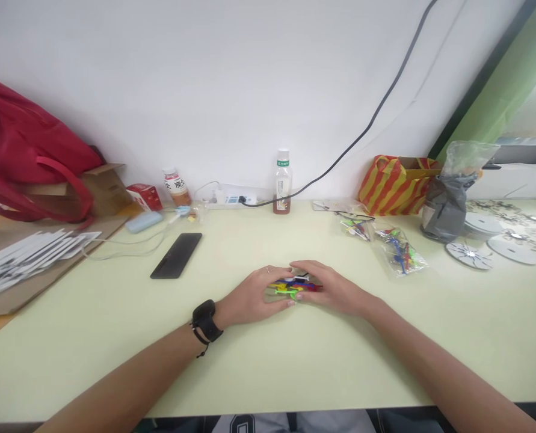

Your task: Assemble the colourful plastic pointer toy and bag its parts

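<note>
On the table in front of me lies a small heap of coloured plastic pieces, thin sticks in yellow, green, blue, red, white and black. My left hand curves round its left side, thumb at the near edge and fingers at the far edge. From the right, my right hand cups the same heap, its fingers bent over the far side and its thumb along the near side. Both hands' fingertips almost meet. Parts of the heap are hidden under the palms, and single pieces are too small to tell apart.
Clear bags of similar pieces lie right of my hands. A black phone is at left. Against the wall stand a drink bottle, a power strip and a striped bag. Round discs lie far right.
</note>
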A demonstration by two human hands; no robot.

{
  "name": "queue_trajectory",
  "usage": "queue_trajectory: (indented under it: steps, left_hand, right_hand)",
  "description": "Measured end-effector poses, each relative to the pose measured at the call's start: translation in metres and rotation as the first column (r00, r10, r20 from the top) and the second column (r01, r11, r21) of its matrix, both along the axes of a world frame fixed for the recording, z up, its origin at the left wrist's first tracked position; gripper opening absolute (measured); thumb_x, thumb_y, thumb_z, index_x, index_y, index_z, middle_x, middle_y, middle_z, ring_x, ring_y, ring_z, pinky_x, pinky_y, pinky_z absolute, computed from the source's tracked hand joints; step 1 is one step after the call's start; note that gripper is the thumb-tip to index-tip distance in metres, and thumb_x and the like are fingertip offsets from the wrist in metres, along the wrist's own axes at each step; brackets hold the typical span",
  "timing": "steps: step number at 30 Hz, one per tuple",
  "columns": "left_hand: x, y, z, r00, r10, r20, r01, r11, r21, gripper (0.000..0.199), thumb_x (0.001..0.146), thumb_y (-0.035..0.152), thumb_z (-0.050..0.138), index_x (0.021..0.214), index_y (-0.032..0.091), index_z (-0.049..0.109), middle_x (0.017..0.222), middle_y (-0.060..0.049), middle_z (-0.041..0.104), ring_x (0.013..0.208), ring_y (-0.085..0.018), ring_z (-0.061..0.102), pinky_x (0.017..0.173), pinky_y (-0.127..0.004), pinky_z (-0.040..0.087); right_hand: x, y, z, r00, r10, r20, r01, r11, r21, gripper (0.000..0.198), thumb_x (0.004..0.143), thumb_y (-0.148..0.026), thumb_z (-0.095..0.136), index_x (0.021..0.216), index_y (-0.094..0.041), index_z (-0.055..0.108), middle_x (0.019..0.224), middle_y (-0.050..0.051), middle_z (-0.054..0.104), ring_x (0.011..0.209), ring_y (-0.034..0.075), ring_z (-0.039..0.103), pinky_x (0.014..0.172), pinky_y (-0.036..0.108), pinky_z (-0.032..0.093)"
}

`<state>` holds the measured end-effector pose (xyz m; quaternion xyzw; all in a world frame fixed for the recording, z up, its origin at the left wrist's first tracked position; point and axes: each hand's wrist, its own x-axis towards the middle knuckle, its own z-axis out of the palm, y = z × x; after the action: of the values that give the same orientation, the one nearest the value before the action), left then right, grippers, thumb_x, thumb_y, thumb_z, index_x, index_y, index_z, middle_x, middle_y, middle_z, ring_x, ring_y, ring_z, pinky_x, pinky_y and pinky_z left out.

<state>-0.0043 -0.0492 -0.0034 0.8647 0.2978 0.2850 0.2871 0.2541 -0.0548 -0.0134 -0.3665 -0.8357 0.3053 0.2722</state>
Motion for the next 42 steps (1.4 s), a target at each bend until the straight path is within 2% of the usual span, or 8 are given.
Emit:
queue_trajectory:
  steps: [7,12,17,21,28,31,35,42]
  left_hand:
    - [0.001,-0.001,0.004,1.0,-0.006,0.024,0.006,1.0,-0.002,0.041,0.094,0.028,0.068,0.135,0.029,0.066,0.133,-0.007,0.071,0.12,-0.027,0.067,0.105,-0.041,0.052]
    - [-0.002,0.003,0.021,0.996,0.083,0.035,-0.087,0.988,0.124,0.041,0.094,0.035,0.069,0.134,0.027,0.066,0.137,-0.009,0.068,0.129,-0.028,0.06,0.112,-0.044,0.046]
    - [-0.01,0.033,0.069,0.945,0.039,-0.325,-0.019,0.998,0.063,0.035,0.097,0.046,0.06,0.125,0.027,0.071,0.127,-0.006,0.074,0.117,-0.027,0.067,0.103,-0.038,0.048]
    - [-0.02,0.064,0.116,0.788,-0.054,-0.614,-0.05,0.987,-0.151,0.054,0.085,0.058,0.07,0.131,0.03,0.071,0.135,-0.007,0.071,0.112,-0.03,0.07,0.092,-0.034,0.051]
    - [-0.025,0.086,0.138,0.928,0.154,-0.338,-0.147,0.988,0.048,0.04,0.093,0.056,0.06,0.114,0.025,0.075,0.113,-0.006,0.077,0.096,-0.023,0.072,0.074,-0.027,0.051]
    - [-0.025,0.089,0.132,0.926,0.145,-0.348,-0.129,0.989,0.068,0.038,0.091,0.055,0.063,0.078,0.021,0.072,0.075,-0.004,0.074,0.068,-0.019,0.067,0.058,-0.026,0.044]
    - [-0.023,0.092,0.123,0.947,0.197,-0.252,-0.211,0.977,-0.03,0.04,0.089,0.057,0.065,0.073,0.02,0.066,0.051,0.002,0.056,0.047,-0.014,0.052,0.047,-0.025,0.033]
    - [-0.024,0.095,0.117,0.95,0.31,-0.019,-0.308,0.948,0.086,0.044,0.092,0.05,0.062,0.063,0.018,0.062,0.052,0.005,0.029,0.048,-0.01,0.026,0.047,-0.026,0.019]
  right_hand:
    - [-0.004,0.001,0.001,0.999,0.03,-0.033,-0.028,0.997,0.077,0.055,0.093,-0.052,0.07,0.142,-0.03,0.055,0.136,0.011,0.063,0.127,0.029,0.056,0.107,0.045,0.049]
    - [0.008,0.017,0.002,0.986,-0.157,-0.054,0.165,0.963,0.212,0.045,0.098,-0.049,0.062,0.137,-0.028,0.058,0.135,0.011,0.064,0.129,0.029,0.055,0.112,0.049,0.044]
    - [0.041,0.067,0.029,0.928,-0.372,-0.002,0.368,0.917,0.151,0.029,0.09,-0.042,0.072,0.113,-0.024,0.072,0.118,0.01,0.074,0.115,0.029,0.065,0.105,0.046,0.05]
    - [0.075,0.115,0.045,0.718,-0.693,-0.072,0.683,0.72,-0.118,0.03,0.083,-0.041,0.079,0.102,-0.018,0.073,0.092,0.011,0.076,0.071,0.022,0.071,0.071,0.035,0.059]
    - [0.098,0.157,0.023,0.483,-0.852,-0.203,0.783,0.524,-0.336,0.039,0.091,-0.037,0.067,0.124,-0.017,0.064,0.101,0.014,0.074,0.068,0.018,0.073,0.054,0.025,0.057]
    - [0.099,0.168,0.014,0.445,-0.869,-0.216,0.778,0.495,-0.388,0.048,0.086,-0.035,0.073,0.13,-0.017,0.063,0.099,0.014,0.075,0.065,0.018,0.072,0.053,0.026,0.058]
    - [0.101,0.175,0.011,0.423,-0.878,-0.224,0.769,0.479,-0.424,0.05,0.08,-0.034,0.079,0.124,-0.013,0.067,0.102,0.016,0.075,0.063,0.019,0.072,0.052,0.028,0.059]
    - [0.107,0.171,0.026,0.387,-0.867,-0.314,0.802,0.484,-0.349,0.031,0.079,-0.032,0.079,0.103,-0.012,0.076,0.098,0.014,0.077,0.071,0.022,0.074,0.059,0.029,0.062]
